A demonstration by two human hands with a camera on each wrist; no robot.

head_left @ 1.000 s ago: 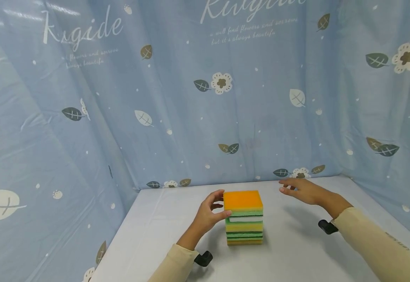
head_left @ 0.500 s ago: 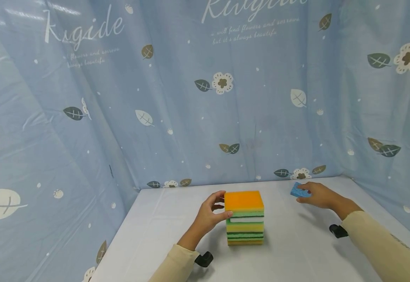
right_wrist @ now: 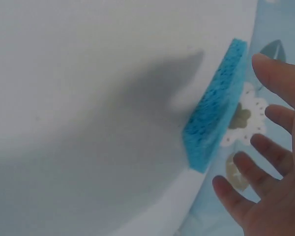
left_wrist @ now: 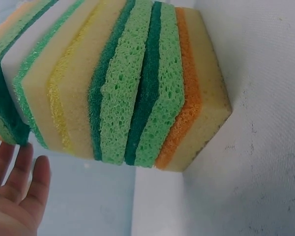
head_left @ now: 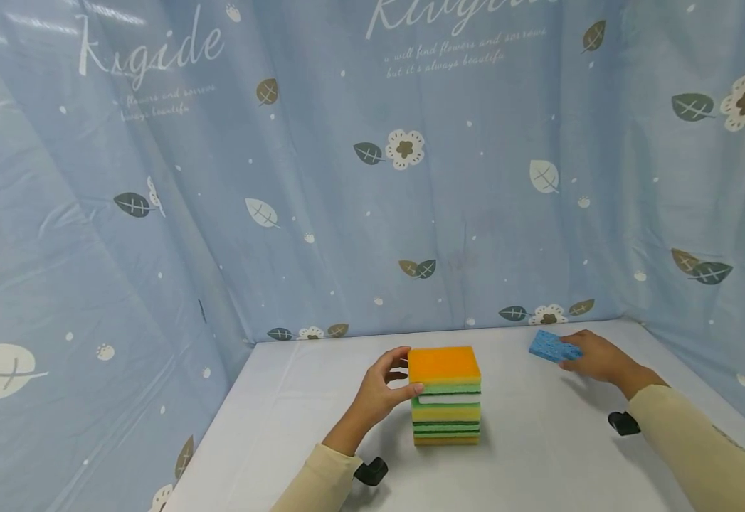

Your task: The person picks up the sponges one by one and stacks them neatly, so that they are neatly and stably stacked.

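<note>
Sponge stack [head_left: 445,395]: a squared pile of sponges is seen near the middle of the surface [head_left: 539,455], topped by an orange one, with green, white, yellow and dark green layers below and an orange-and-cream one at the bottom.
Stack texture: an open, porous green foam and thin dark green scouring layers are shown by the left wrist view [left_wrist: 118,88]; from the head only flat bands of colour are made out.
Left hand [head_left: 381,387]: it is set against the left side of the stack near the top, the thumb laid on the near face and the fingers [head_left: 396,355] curved round the far side, so the upper sponges are held between them.
Left hand, wrist view: only relaxed fingertips [left_wrist: 19,182] are caught at the lower left, just beside the pile.
Blue sponge [head_left: 554,346]: a thin, flat blue piece is found at the back right of the surface, well apart from the stack and close to the backdrop.
Right hand [head_left: 596,355]: it is placed at the right end of the blue sponge.
Right hand, wrist view: the fingers [right_wrist: 278,78] are shown spread and straight, just beside the blue sponge [right_wrist: 217,108]; whether it is touched cannot be told.
Backdrop [head_left: 218,178]: a pale blue cloth printed with leaves and flowers is hung behind and at both sides.
Writing: a large white script word, roughly "Kigide", is printed twice; the small lines beneath cannot be read surely.
Sleeves: both forearms are covered in cream fabric [head_left: 686,441].
</note>
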